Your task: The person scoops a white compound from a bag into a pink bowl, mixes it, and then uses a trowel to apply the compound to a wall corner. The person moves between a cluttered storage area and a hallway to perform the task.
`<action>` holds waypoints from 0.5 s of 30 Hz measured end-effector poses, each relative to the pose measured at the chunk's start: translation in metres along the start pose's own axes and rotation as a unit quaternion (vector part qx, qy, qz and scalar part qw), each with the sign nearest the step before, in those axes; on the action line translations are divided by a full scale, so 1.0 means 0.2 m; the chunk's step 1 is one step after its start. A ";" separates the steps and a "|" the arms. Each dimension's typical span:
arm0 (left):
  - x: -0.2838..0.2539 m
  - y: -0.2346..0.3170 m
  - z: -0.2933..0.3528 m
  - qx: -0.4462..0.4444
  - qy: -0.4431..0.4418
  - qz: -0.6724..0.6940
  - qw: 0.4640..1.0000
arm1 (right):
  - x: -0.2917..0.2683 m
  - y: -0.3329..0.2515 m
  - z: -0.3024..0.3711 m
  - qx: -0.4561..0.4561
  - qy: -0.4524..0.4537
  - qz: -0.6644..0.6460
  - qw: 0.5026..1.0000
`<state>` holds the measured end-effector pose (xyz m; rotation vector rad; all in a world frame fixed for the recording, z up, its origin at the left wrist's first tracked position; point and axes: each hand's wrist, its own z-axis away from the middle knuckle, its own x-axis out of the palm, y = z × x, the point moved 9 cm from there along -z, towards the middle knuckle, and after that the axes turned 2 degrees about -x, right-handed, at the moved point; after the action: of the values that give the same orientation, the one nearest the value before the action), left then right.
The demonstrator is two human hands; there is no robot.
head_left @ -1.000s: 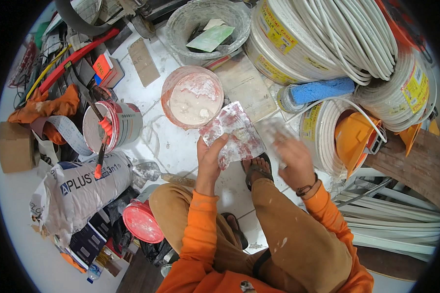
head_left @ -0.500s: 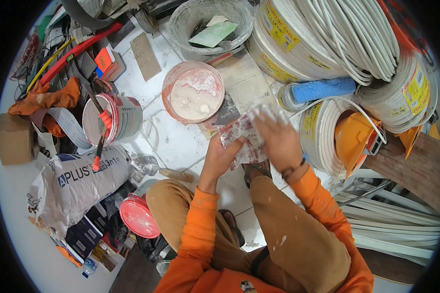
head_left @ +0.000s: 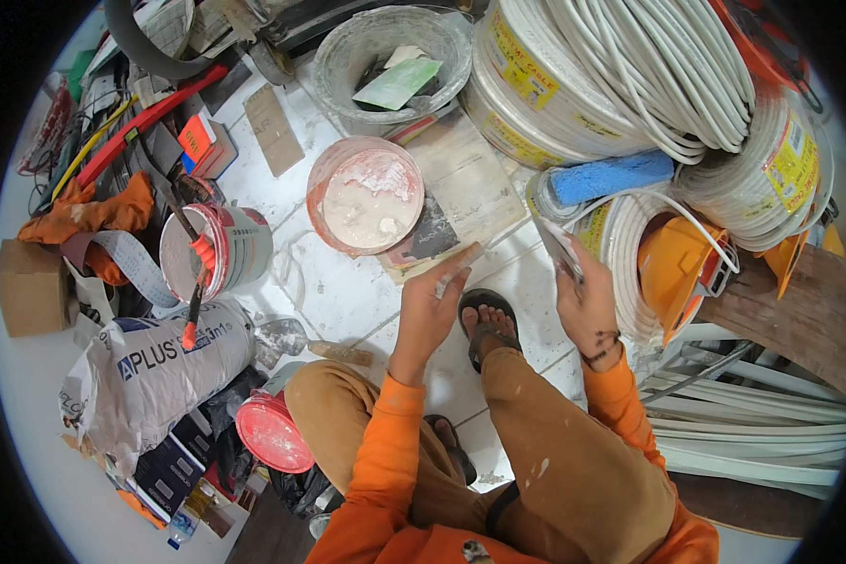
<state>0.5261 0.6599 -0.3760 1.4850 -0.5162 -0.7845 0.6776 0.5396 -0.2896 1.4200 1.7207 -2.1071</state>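
My left hand (head_left: 430, 305) is closed on a thin flat plaster-smeared piece (head_left: 462, 263), seen nearly edge-on. My right hand (head_left: 587, 305) stands apart from it, closed on a thin grey scraper-like plate (head_left: 558, 246) that points up and away; its exact kind is hard to tell. Beyond my left hand, a pinkish bucket (head_left: 315, 202) stands on the floor, with wet whitish paste (head_left: 367, 207) inside. Flat cardboard (head_left: 470, 179) lies beside this bucket, under the gap between my hands.
A large grey tub (head_left: 329, 80) holding scraps stands at the back. White cable coils (head_left: 649, 75), a blue roller (head_left: 611, 177) and an orange helmet (head_left: 677, 273) crowd the right. To the left are a white-red bucket (head_left: 254, 249), a white sack (head_left: 179, 367) and a red lid (head_left: 273, 432).
My hands were together, the right one blurred over the smeared piece in my left. They have since separated, the right moving right and nearer, each with a thin flat piece.
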 end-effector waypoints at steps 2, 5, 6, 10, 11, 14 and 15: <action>0.05 0.09 0.01 0.059 -0.002 -0.133 0.989 | -0.08 -0.08 0.06 -0.081 0.000 0.050 0.995; 0.09 0.17 0.04 0.118 0.003 -0.266 0.957 | 0.00 -0.19 0.12 -0.138 -0.123 0.191 0.964; 0.10 0.19 0.06 0.132 0.006 -0.300 0.945 | 0.03 -0.20 0.15 -0.140 -0.159 0.236 0.948; 0.20 0.28 0.09 0.192 -0.049 -0.278 0.940 | 0.06 -0.10 0.06 -0.180 -0.186 0.299 0.919; 0.22 0.28 0.11 0.205 -0.058 -0.262 0.941 | 0.06 -0.03 0.00 -0.130 -0.222 0.268 0.929; 0.24 0.29 0.13 0.209 -0.063 -0.244 0.945 | 0.05 0.08 -0.13 -0.082 -0.278 0.300 0.909; 0.24 0.27 0.14 0.209 -0.063 -0.250 0.943 | -0.01 0.01 -0.14 -0.105 -0.227 0.262 0.932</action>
<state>0.5451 0.6013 -0.3283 2.0103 -0.4178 -1.2272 0.6955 0.5602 -0.2878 1.0622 1.1819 -1.7204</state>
